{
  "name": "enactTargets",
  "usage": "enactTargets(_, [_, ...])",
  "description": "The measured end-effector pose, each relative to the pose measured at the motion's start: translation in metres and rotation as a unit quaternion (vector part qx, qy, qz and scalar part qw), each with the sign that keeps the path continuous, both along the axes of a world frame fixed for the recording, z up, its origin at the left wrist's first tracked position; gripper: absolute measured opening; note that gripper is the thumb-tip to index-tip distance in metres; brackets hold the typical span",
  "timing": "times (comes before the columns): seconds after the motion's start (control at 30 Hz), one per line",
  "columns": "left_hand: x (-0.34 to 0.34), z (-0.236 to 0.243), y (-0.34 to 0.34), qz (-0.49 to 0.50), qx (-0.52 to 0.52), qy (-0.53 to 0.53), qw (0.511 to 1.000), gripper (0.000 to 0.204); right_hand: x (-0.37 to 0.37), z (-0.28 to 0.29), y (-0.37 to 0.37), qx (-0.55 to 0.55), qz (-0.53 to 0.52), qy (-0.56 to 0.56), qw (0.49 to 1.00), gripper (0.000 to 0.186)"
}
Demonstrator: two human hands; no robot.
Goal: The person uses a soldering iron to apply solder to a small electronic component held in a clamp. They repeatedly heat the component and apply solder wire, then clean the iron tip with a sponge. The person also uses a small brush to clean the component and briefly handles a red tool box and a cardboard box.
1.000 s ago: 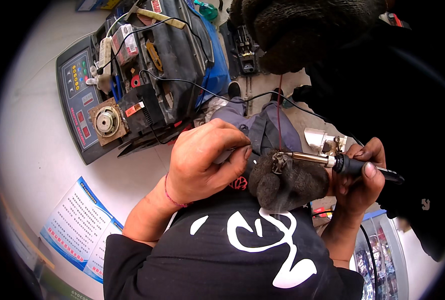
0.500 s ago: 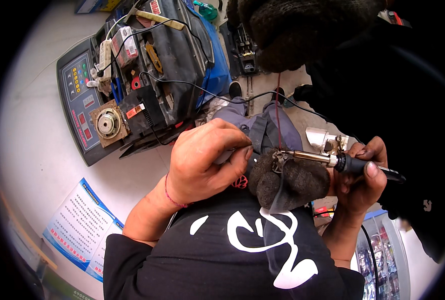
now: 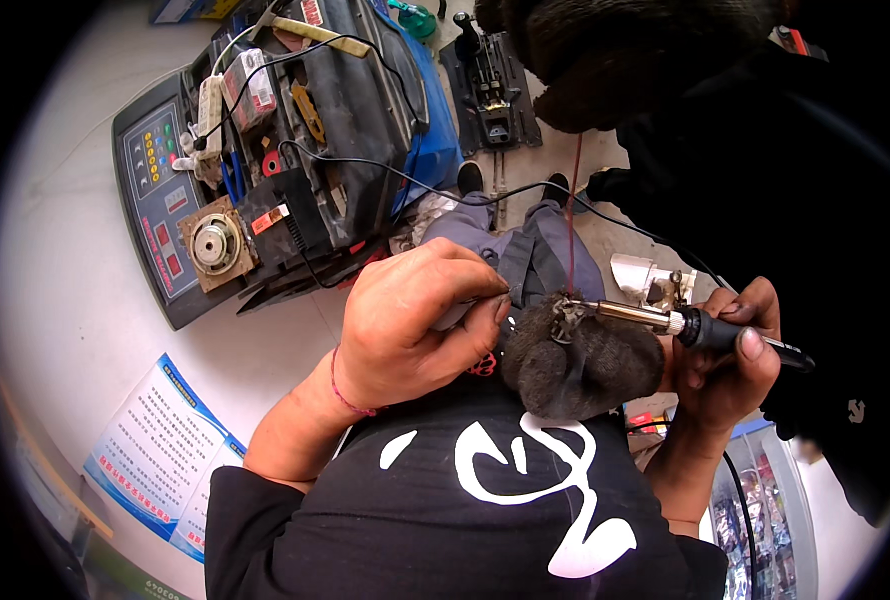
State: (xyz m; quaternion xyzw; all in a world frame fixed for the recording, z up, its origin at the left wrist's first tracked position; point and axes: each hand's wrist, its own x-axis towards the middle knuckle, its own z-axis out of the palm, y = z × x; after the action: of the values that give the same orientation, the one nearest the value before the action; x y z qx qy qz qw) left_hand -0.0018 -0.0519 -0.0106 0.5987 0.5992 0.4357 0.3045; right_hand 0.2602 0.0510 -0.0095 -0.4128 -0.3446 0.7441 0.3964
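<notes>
right hand (image 3: 730, 345) holds soldering iron (image 3: 710, 330); left hand (image 3: 410, 325) pinched near dark glove (image 3: 615, 365)

At the bottom centre of the frame we see a black T-shirt (image 3: 365, 545) with short sleeves (image 3: 250, 525), a bold white looping print (image 3: 593, 552) and a small red motif (image 3: 482, 366). We spot a thin red bracelet (image 3: 352, 402) on the left hand (image 3: 420, 315)'s wrist, and, upper centre, grey trousers (image 3: 591, 268) and dark shoes (image 3: 471, 179).

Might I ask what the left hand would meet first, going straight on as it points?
The left hand would probably meet the lower dark glove first, though depth is unclear.
</notes>
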Motion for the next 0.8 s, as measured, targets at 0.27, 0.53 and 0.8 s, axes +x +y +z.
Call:
enactTargets(0.27, [0.0,-0.001,-0.002,0.004,0.001,-0.002,1.0,0.024,0.01,0.002,0.003,-0.017,-0.023,0.058,0.998,0.03])
enactTargets(0.53, [-0.007,0.007,-0.016,0.01,-0.081,-0.112,0.99,0.015,0.01,0.01,-0.002,0.016,-0.028,0.21,0.977,0.031])
enactTargets(0.8, [-0.028,0.002,-0.031,0.033,-0.152,-0.355,0.922,0.019,-0.004,0.034,-0.039,0.069,-0.072,0.228,0.969,0.036])
